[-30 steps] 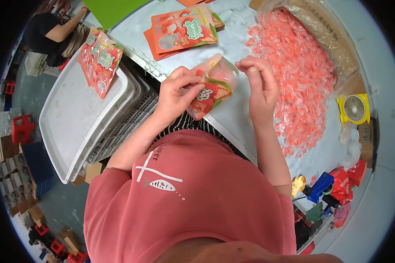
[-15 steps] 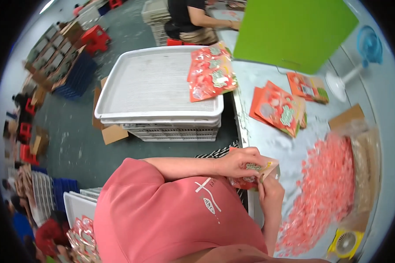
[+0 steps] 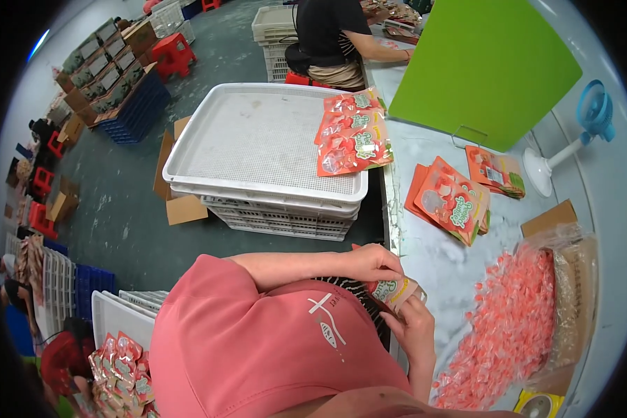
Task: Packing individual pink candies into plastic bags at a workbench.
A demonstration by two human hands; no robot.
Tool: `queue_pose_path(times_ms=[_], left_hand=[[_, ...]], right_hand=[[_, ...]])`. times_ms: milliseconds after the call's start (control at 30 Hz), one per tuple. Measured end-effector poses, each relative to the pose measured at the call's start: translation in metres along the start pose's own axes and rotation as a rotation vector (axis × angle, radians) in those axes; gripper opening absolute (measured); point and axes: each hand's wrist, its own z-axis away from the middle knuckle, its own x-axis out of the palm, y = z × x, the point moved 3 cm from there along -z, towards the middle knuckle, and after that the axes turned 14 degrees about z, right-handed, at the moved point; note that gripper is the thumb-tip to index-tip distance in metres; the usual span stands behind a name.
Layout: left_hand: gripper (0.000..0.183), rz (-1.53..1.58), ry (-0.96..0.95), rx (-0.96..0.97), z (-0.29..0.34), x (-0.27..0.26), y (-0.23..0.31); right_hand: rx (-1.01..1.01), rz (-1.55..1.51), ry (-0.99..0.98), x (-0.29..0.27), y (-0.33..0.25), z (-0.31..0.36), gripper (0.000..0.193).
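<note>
A red and cream candy pouch [image 3: 389,291] is held between my two hands in front of my body, over the table's near edge. Fingers of my left hand [image 3: 370,265] are closed on its upper side. At the pouch's right end, my right hand [image 3: 414,326] is curled, fingertips at the edge and thumb below; whether those fingers reach inside is hidden. To the right lies a big heap of pink wrapped candies [image 3: 498,331]. Several flat red pouches [image 3: 449,198] are stacked on the table beyond my hands, with another pouch stack [image 3: 494,171] behind them.
A white mesh tray [image 3: 258,139] on stacked crates carries several pouches [image 3: 355,132] at its right edge. A green panel [image 3: 488,70] stands upright on the table near a blue fan [image 3: 593,111]. Across from me sits a person [image 3: 331,35]. A lower-left tray [image 3: 111,317] has many pouches.
The whole view has shifted, so the surroundings appear lower. My right hand and the pouch sit slightly further left, and the pouch now tilts more. Both hands stay on it.
</note>
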Motion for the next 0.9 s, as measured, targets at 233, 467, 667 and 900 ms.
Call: queue_pose_path(times_ms=[233, 467, 667, 900], left_hand=[[0.017, -0.081, -0.014, 0.014, 0.002, 0.015, 0.006], [0.017, -0.071, -0.027, 0.029, 0.004, 0.019, 0.007], [0.016, -0.034, -0.031, 0.038, 0.004, 0.028, 0.005], [0.013, -0.012, -0.152, 0.007, -0.001, 0.038, 0.003]], right_hand=[[0.168, -0.107, -0.088, -0.004, -0.002, 0.007, 0.033], [0.256, -0.17, -0.058, 0.001, 0.004, 0.02, 0.037], [0.372, -0.257, -0.017, -0.008, 0.008, 0.025, 0.038], [0.299, -0.477, -0.227, 0.022, 0.016, 0.024, 0.023]])
